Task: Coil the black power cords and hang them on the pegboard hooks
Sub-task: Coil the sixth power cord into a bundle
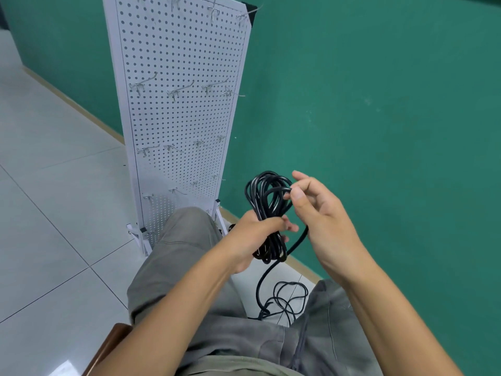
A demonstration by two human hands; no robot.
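Glossy tiles; hands gripping looped rubbery cord.

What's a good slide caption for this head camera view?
Seated person's left hand grips a coiled black power cord while the right hand pinches a loop, white pegboard hooks unused.

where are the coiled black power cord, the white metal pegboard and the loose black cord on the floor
coiled black power cord [267,198], head view, upper loops
white metal pegboard [184,55], head view, bare perforated panel
loose black cord on the floor [288,301], head view, tangled loops
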